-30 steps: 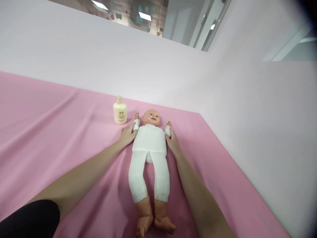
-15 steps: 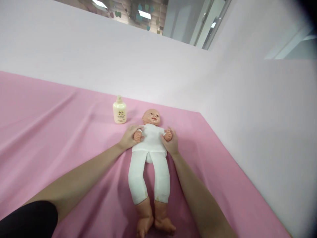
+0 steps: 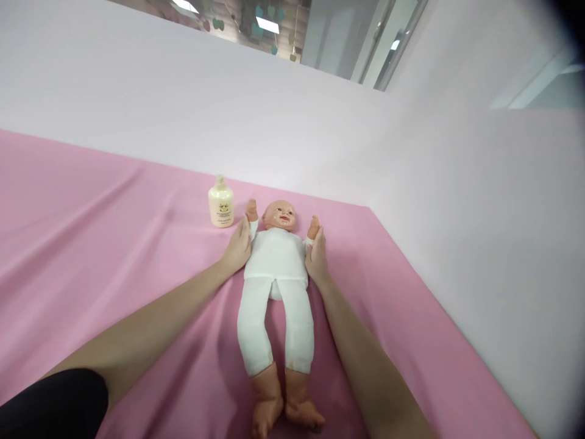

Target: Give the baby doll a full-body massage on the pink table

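Observation:
A baby doll (image 3: 276, 268) in a white suit lies on its back on the pink sheet (image 3: 114, 256), head toward the wall, bare feet toward me. My left hand (image 3: 237, 247) grips the doll's arm on the left, my right hand (image 3: 316, 256) grips the arm on the right. Both doll arms point up beside the head, with the small plastic hands showing above my fingers.
A cream lotion bottle (image 3: 221, 202) with a pump top stands just left of the doll's head. Pale walls rise behind the sheet and along its right side, meeting in a corner beyond the doll.
The doll's arms went from spread at the sides to crossed over the chest, and now my hands have swung them up beside the head.

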`<control>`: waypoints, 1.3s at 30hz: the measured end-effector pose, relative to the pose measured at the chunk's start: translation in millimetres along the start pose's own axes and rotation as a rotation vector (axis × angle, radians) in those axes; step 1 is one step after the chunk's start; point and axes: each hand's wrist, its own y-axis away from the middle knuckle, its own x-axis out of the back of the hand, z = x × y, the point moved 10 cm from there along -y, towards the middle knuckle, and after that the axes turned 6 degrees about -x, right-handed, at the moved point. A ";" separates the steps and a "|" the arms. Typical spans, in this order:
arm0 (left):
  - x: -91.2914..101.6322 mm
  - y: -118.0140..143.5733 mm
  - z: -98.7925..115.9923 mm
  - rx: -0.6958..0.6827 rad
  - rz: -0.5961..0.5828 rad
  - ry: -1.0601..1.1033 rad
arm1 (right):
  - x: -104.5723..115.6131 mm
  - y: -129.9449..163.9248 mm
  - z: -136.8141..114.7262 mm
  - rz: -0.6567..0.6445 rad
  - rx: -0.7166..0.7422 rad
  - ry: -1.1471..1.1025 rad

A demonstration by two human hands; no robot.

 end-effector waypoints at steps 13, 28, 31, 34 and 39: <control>-7.1 8.6 -33.0 0.392 -0.227 -0.168 | -5.6 -2.3 42.5 -0.114 -0.295 0.038; 28.2 1.5 7.6 0.058 0.162 0.131 | 22.0 5.0 -20.2 0.140 0.092 -0.108; 22.6 0.5 35.8 -0.122 0.048 0.089 | 25.4 11.4 -39.7 0.150 0.204 -0.057; 16.0 1.5 48.5 -0.180 -0.046 0.076 | 20.7 13.5 -45.3 0.074 0.209 -0.003; 12.4 0.2 36.2 -0.081 -0.040 0.062 | 6.3 10.7 -35.0 -0.038 0.138 0.015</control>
